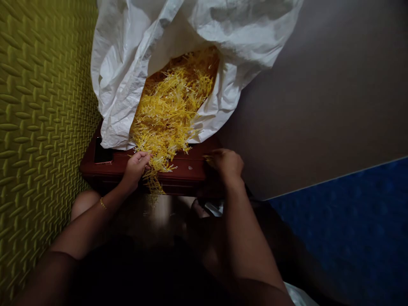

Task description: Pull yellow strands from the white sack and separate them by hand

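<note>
A big white sack [127, 63] lies open on a low dark red stool [185, 168], spilling a heap of thin yellow strands [168, 110] toward me. My left hand [136, 166] rests on the stool's near edge with its fingers curled around a tuft of the strands that hangs over the edge. My right hand [227, 163] sits at the stool's right end, fingers pinched closed on a few yellow strands. A thin gold bracelet [103, 204] circles my left wrist.
A yellow-green embossed foam mat [38, 106] covers the floor on the left. A grey-brown floor [334, 85] spreads to the right, with a blue mat [350, 229] at the lower right. My knee [84, 202] and dark lap fill the foreground.
</note>
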A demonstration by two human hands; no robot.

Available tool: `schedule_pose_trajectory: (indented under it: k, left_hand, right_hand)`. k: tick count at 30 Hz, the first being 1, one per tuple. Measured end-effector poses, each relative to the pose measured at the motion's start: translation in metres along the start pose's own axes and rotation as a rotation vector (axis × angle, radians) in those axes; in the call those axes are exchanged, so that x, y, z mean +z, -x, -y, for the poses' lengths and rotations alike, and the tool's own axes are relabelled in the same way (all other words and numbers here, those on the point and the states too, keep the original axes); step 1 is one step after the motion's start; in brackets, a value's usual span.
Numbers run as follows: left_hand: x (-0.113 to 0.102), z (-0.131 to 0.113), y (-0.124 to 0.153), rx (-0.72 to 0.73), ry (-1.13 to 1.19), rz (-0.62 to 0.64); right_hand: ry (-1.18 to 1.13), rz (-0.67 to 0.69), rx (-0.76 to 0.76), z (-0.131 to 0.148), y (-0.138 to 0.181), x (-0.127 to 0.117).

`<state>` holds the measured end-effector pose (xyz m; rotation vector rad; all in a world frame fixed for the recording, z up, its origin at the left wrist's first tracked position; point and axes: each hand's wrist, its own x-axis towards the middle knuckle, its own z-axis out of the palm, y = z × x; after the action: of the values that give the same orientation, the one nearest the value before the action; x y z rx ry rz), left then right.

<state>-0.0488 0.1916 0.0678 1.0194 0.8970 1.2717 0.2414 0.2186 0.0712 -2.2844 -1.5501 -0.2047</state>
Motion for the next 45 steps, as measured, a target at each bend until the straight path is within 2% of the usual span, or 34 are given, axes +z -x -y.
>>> schedule_pose_trajectory:
  k: [4, 6, 8, 10, 11, 13, 15, 17, 20, 24, 29, 33, 37, 39, 42, 45]
  left_hand:
    - [0.001, 0.003, 0.0, -0.033, 0.046, 0.012]
    - [0.001, 0.004, 0.0, -0.044, 0.051, 0.01]
    - [0.001, 0.004, 0.0, -0.046, 0.061, 0.013]
    - [0.0, 0.004, 0.0, -0.049, 0.07, 0.017]
    - [0.0, 0.004, 0.0, -0.049, 0.07, 0.018]
    - [0.001, 0.004, 0.0, -0.04, 0.049, 0.009]
    - [0.003, 0.004, 0.0, -0.019, 0.016, -0.004]
    - [0.006, 0.004, 0.0, -0.001, -0.016, -0.003]
    - [0.009, 0.003, 0.0, 0.008, -0.042, 0.014]
    - [0.01, 0.004, 0.0, 0.009, -0.053, 0.028]
    - [0.008, 0.004, -0.001, 0.034, -0.04, 0.003]
    - [0.007, 0.002, 0.0, 0.032, -0.04, -0.016]
    - [0.007, 0.001, 0.0, 0.022, -0.042, -0.014]
    - [0.007, 0.001, 0.0, 0.015, -0.041, -0.01]
    - [0.005, 0.002, -0.001, 0.011, -0.031, -0.004]
    - [0.004, 0.003, -0.002, 0.009, -0.024, 0.006]
  right_hand:
    - [0.046, -0.045, -0.002, 0.001, 0.002, 0.002]
    - [-0.01, -0.069, 0.006, 0.002, 0.004, 0.0]
    - [-0.145, -0.186, -0.024, 0.008, 0.008, -0.007]
    - [-0.344, -0.338, -0.107, 0.02, 0.016, -0.015]
    - [-0.459, -0.372, -0.158, 0.028, 0.022, -0.019]
    - [-0.699, -0.285, -0.247, 0.049, 0.037, -0.024]
    - [-0.907, -0.034, -0.277, 0.07, 0.053, -0.023]
    - [-1.032, 0.209, -0.274, 0.088, 0.066, -0.017]
    - [-1.12, 0.399, -0.269, 0.103, 0.077, -0.007]
    - [-1.22, 0.47, -0.242, 0.106, 0.078, -0.002]
    - [-1.33, 0.376, -0.186, 0.106, 0.075, -0.005]
    - [-1.34, 0.355, -0.212, 0.108, 0.075, -0.004]
    - [-1.245, 0.368, -0.295, 0.109, 0.076, -0.003]
    - [-1.155, 0.278, -0.398, 0.109, 0.076, -0.005]
    - [-0.904, 0.108, -0.658, 0.109, 0.077, -0.012]
    - [-0.689, 0.083, -0.852, 0.109, 0.077, -0.016]
